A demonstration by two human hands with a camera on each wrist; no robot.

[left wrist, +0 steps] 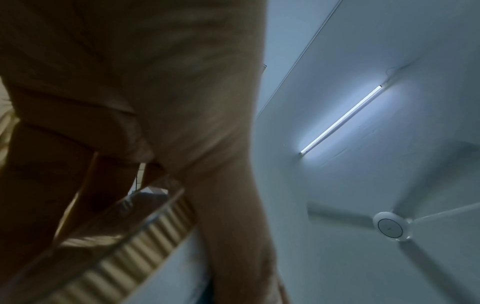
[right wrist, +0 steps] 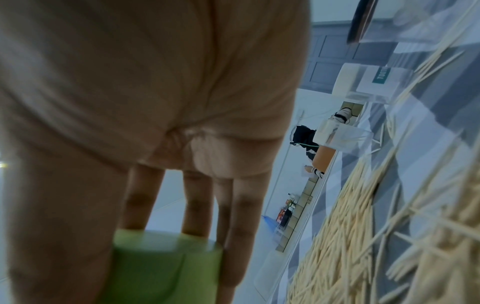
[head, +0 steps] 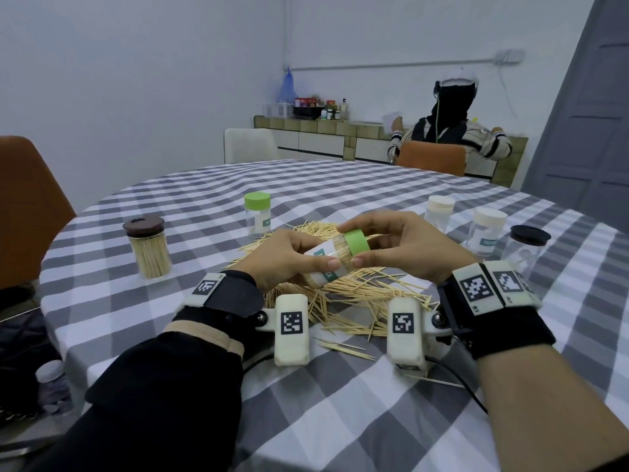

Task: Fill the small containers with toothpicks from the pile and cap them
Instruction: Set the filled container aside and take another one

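Fingers [head: 299, 248] of the left hand [head: 282, 257] are curled round the body of a clear container [head: 326, 264], held tilted above the toothpick pile [head: 343, 291]. The right hand [head: 398, 247] has thumb and fingertips pinched on the green cap [head: 356, 241] at the container's mouth; the right wrist view confirms fingers set around that cap. Whether the cap is fully seated cannot be told. The container appears packed with toothpicks.

Progress, as judged: at the left of the checked table [head: 340, 386] stands a brown-lidded jar [head: 148, 248], full and capped. Behind the pile, a second green-capped container [head: 257, 214] looks empty. To the right stand two cream-capped containers [head: 439, 212] [head: 486, 235], seemingly empty, and a black-lidded jar [head: 524, 248] holding at most a few sticks. A large pile remains on the cloth.

Assessment: one unit finished, one at the capping step, four outstanding.
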